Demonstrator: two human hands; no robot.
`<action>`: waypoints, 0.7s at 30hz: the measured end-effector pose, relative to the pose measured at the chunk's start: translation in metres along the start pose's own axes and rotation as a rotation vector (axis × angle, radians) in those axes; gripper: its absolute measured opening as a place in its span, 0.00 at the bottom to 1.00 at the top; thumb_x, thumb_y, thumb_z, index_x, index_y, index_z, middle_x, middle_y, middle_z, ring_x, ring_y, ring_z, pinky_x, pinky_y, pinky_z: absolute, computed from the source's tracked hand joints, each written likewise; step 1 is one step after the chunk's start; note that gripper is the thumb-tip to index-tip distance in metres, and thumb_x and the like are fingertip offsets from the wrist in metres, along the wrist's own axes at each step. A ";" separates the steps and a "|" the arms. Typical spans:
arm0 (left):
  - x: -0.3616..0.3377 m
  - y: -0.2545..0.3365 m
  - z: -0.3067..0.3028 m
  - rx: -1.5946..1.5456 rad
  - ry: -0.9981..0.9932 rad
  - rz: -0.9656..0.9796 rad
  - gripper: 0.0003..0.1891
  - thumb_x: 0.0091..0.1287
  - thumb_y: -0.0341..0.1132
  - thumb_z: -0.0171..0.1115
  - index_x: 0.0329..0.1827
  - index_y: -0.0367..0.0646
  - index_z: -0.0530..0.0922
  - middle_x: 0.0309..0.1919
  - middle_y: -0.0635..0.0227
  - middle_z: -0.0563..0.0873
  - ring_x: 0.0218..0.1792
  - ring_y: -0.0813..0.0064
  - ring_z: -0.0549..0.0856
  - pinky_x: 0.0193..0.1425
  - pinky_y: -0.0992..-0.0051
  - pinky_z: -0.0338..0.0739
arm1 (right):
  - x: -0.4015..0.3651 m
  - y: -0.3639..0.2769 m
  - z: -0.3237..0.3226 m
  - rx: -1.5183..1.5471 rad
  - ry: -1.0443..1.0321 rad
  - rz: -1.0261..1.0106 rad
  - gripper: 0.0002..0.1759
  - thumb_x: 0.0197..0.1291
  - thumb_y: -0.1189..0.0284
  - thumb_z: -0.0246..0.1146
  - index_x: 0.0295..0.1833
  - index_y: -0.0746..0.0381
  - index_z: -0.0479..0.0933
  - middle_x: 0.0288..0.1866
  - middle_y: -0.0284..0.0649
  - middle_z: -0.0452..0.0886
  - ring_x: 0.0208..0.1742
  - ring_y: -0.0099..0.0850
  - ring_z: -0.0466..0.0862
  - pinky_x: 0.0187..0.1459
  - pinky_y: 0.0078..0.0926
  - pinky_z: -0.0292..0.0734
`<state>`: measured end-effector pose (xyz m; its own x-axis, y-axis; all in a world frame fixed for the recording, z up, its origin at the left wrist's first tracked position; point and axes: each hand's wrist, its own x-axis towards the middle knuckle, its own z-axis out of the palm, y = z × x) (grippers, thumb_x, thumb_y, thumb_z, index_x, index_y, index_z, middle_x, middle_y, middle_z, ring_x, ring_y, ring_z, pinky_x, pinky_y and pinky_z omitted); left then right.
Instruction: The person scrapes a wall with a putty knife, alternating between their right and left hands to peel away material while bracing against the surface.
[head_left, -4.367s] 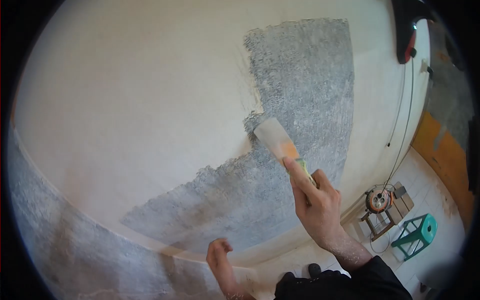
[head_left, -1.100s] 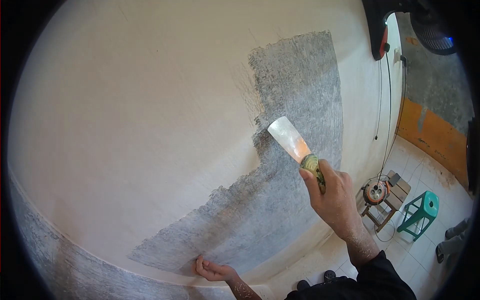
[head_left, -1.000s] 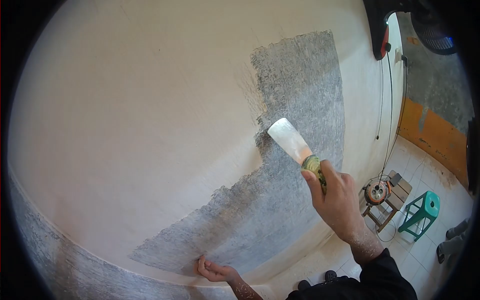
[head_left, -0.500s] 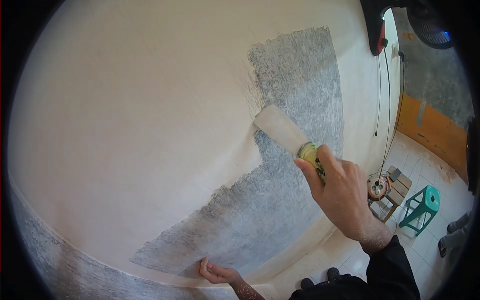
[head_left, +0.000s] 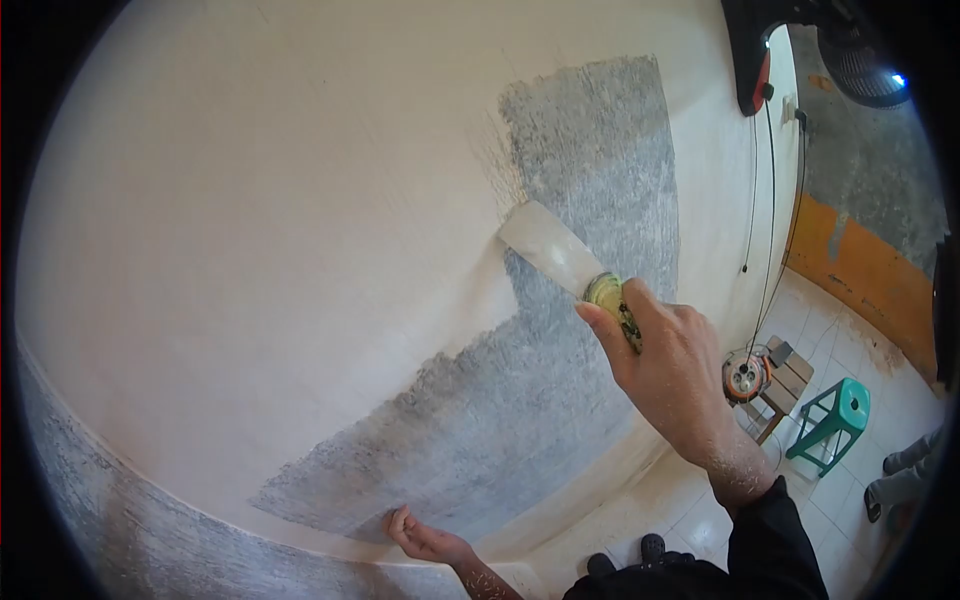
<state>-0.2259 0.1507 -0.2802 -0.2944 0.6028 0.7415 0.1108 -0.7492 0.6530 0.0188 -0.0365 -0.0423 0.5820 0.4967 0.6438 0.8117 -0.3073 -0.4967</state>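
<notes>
My right hand [head_left: 672,375] is closed around the patterned yellow-green handle of a putty knife [head_left: 555,246]. Its broad, flat blade lies against the wall, the front edge at the border between cream coating [head_left: 250,250] and a rough grey exposed area [head_left: 600,150]. Thin scratch marks run over the cream just above the blade. Low on the wall, my left hand [head_left: 425,535] rests near the bottom of the grey area, its fingers loosely bent and nothing visible in them.
On the right, a cable reel [head_left: 745,375] sits at a small wooden stool [head_left: 785,385], beside a green plastic stool [head_left: 835,425]. Cables hang down the wall. A fan [head_left: 865,70] is at top right. Another person's legs [head_left: 905,470] show at the right edge.
The putty knife blade has shifted slightly left and up along the cream border, my right hand moving with it. My left hand stays low by the wall. The view has tilted a little.
</notes>
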 end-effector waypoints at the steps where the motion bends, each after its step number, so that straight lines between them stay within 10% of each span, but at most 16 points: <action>1: 0.002 -0.001 -0.005 -0.023 -0.034 -0.016 0.11 0.76 0.33 0.47 0.45 0.34 0.75 0.47 0.57 0.75 0.52 0.62 0.74 0.62 0.63 0.68 | -0.003 0.001 0.006 0.042 0.026 0.002 0.22 0.72 0.55 0.58 0.34 0.63 0.70 0.11 0.37 0.71 0.09 0.30 0.73 0.14 0.30 0.65; 21: 0.004 0.006 -0.019 -0.018 -0.127 -0.168 0.09 0.70 0.29 0.49 0.43 0.35 0.76 0.42 0.64 0.78 0.45 0.71 0.76 0.54 0.72 0.70 | -0.001 -0.010 0.016 0.084 0.093 0.020 0.23 0.72 0.54 0.57 0.32 0.63 0.73 0.11 0.41 0.72 0.11 0.38 0.76 0.16 0.36 0.67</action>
<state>-0.2441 0.1434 -0.2756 -0.1856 0.7485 0.6366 0.0525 -0.6394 0.7671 0.0099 -0.0208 -0.0473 0.6035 0.4121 0.6826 0.7951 -0.2456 -0.5546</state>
